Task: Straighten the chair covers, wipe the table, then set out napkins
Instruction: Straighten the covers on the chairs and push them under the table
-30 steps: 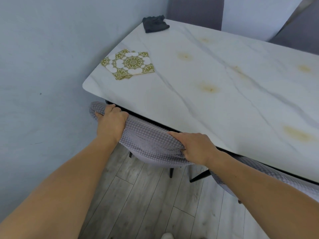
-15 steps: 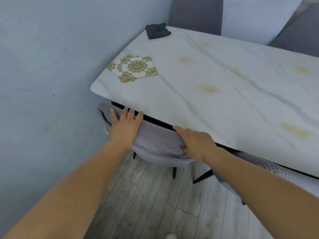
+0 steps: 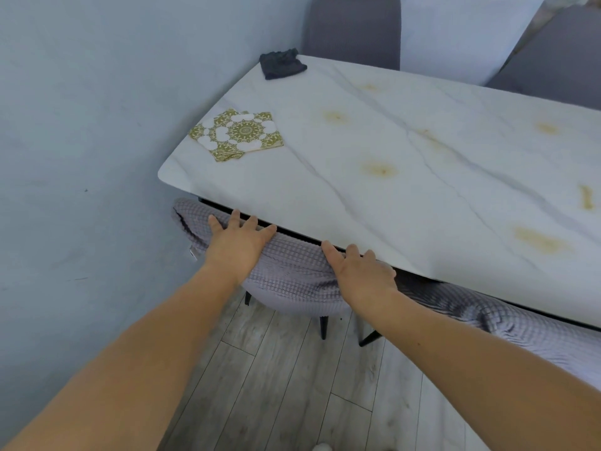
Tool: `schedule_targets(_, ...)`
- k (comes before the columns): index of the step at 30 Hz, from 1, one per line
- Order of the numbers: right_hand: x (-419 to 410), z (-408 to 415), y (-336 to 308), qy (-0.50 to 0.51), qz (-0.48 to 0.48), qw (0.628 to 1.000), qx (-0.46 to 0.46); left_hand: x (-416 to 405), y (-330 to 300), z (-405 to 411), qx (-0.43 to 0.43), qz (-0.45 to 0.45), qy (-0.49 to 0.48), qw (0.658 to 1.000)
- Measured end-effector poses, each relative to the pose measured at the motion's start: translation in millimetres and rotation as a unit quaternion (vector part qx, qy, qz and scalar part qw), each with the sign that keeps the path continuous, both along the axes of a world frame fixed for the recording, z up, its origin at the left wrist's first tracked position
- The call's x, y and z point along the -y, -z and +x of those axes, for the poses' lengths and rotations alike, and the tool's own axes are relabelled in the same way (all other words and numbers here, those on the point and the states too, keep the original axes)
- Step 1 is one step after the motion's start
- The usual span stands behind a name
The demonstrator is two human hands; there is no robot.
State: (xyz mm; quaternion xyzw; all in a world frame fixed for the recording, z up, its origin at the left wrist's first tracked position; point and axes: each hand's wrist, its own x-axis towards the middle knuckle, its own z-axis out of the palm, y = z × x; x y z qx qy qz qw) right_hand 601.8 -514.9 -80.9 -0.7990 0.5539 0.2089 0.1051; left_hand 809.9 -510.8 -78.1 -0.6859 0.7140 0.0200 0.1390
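Note:
A grey waffle-textured chair cover (image 3: pixel 289 275) wraps the top of a chair pushed under the near edge of the white marble table (image 3: pixel 422 190). My left hand (image 3: pixel 239 244) lies flat on the cover's left part, fingers spread. Flat on its right part rests my right hand (image 3: pixel 361 271), fingertips at the table's edge. A small stack of gold-and-white patterned napkins (image 3: pixel 239 133) sits near the table's left corner. At the far corner lies a crumpled dark cloth (image 3: pixel 281 64). Yellowish stains (image 3: pixel 379 169) dot the tabletop.
A pale blue wall (image 3: pixel 81 157) runs close along the table's left end. A second covered chair (image 3: pixel 520 327) stands at my right. Two dark grey chairs (image 3: pixel 353 27) stand on the far side. Grey wood-plank floor (image 3: pixel 292 385) is below.
Both hands have opened from gripping the cover to lying flat on it, fingers spread. The view has shifted, so the table sits further right and lower in frame.

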Motion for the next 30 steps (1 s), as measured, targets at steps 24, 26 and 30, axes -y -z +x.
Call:
schedule_targets(24, -19, -155, -30, 0.019, -0.004, 0.987, 0.163, 10, -54, -159, -0.198, 0.167, -0.011, 0.966)
schedule_targets(26, -20, -193, -40, 0.043, -0.025, 0.984, 0.172, 19, -61, -198, -0.231, 0.123, 0.024, 0.965)
schedule_targets(30, -29, -296, -54, 0.094, -0.047, 0.979, 0.173, 28, -78, -297, -0.272, 0.053, 0.102, 0.955)
